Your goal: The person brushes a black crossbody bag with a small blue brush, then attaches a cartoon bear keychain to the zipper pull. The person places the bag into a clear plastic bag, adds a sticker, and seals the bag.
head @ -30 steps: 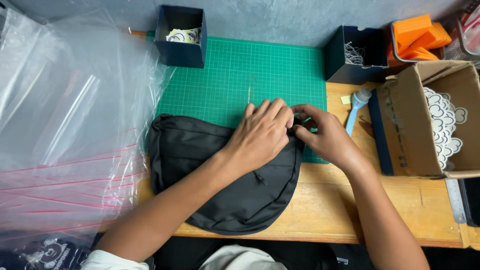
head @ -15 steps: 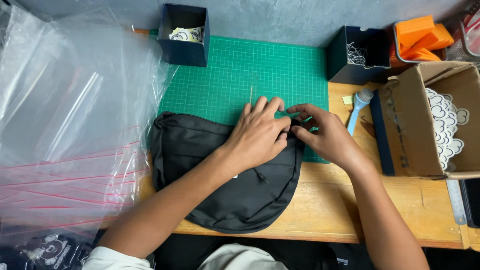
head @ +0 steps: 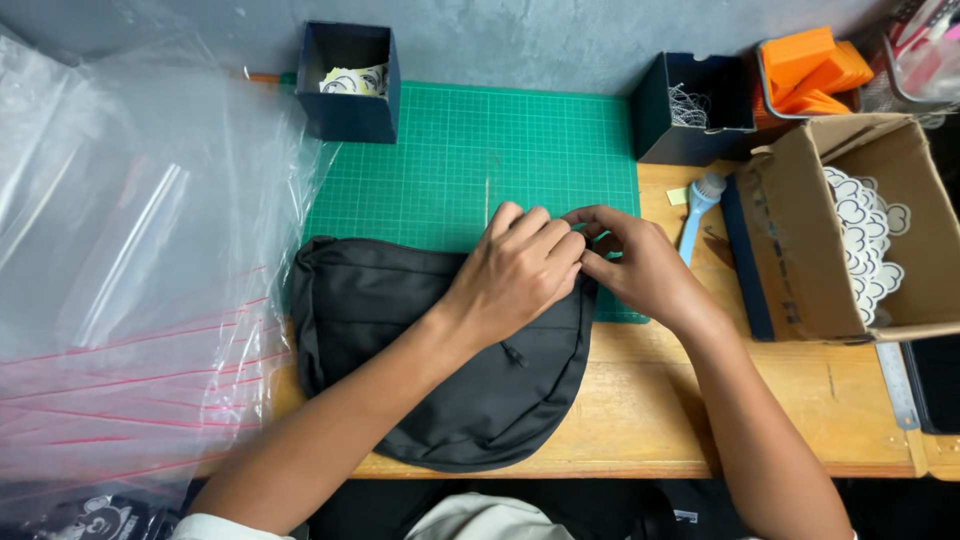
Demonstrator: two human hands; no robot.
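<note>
A black fabric sling bag (head: pixel 380 330) lies flat across the near edge of a green cutting mat (head: pixel 450 160) and the wooden table (head: pixel 660 420). My left hand (head: pixel 515 270) rests palm down on the bag's upper right corner, fingers curled at its edge. My right hand (head: pixel 635 265) meets it there, fingertips pinched on the same corner of the bag. What sits between the fingertips is hidden. A small zipper pull (head: pixel 513 354) shows on the bag's front.
A pile of clear plastic bags with red seal strips (head: pixel 130 290) fills the left. Two dark blue boxes (head: pixel 348 80) (head: pixel 690 105) stand at the mat's back. A cardboard box of white cutouts (head: pixel 865 235), a light blue brush (head: pixel 698 205) and orange pieces (head: pixel 810 70) are on the right.
Both hands stayed together at the bag's upper right corner. The fingers shifted slightly, and the right hand's fingertips closed in tighter against the left.
</note>
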